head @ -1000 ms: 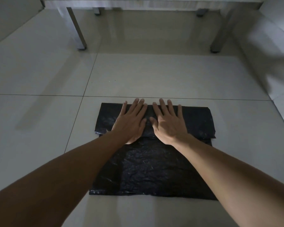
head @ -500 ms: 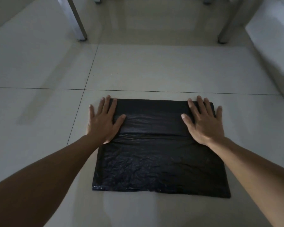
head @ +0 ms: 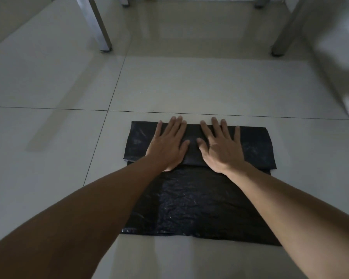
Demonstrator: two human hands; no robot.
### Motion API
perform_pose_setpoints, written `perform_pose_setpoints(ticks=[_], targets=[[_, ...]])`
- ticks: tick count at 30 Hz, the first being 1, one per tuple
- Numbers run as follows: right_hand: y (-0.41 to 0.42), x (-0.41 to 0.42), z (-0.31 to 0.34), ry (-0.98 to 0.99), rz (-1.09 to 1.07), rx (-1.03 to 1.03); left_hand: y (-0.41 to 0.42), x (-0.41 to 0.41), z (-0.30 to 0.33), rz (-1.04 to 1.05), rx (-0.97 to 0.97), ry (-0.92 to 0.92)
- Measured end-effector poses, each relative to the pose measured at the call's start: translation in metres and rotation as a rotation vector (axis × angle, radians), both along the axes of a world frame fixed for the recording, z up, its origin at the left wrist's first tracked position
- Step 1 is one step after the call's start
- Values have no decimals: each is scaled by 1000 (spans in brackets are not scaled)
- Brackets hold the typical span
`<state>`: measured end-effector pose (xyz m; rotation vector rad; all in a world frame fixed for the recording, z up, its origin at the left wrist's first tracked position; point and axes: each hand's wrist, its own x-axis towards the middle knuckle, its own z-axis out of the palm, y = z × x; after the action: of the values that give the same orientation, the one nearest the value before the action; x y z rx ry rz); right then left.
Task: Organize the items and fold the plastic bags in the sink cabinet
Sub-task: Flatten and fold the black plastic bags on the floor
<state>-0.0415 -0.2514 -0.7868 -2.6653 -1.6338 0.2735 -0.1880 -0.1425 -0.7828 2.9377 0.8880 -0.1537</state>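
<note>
A black bag [head: 197, 200] lies flat on the tiled floor [head: 48, 150], its far part folded over toward the person so the flap's edge runs across the bag just under the wrists. The left hand [head: 167, 146] and right hand [head: 222, 148] rest side by side on the middle of that flap, palms down, thumbs near each other but apart. Each grip is fully spread, fingers straight, pressing the flap and holding nothing. The fingertips reach the bag's far edge. Beyond, at the floor's far side, stand metal legs [head: 98, 25].
</note>
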Motion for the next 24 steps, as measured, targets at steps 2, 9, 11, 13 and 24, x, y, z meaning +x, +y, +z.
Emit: perform_pose_setpoints(ticks=[2, 9, 11, 13, 24], targets=[[-8, 13, -2, -15, -16, -14, 7, -10, -6, 23, 7, 13], [-62, 70, 3, -23, -184, -68, 37, -53, -9, 167, -13, -11], [-70, 81, 5, -3, -210, -102, 45, -65, -8, 219, -51, -25], [-71, 86, 9, 46, -208, -96, 52, -72, -2, 236, -109, -69], [-22, 104, 67, 112, -160, -93, 82, -30, 55, 227, -120, 9]])
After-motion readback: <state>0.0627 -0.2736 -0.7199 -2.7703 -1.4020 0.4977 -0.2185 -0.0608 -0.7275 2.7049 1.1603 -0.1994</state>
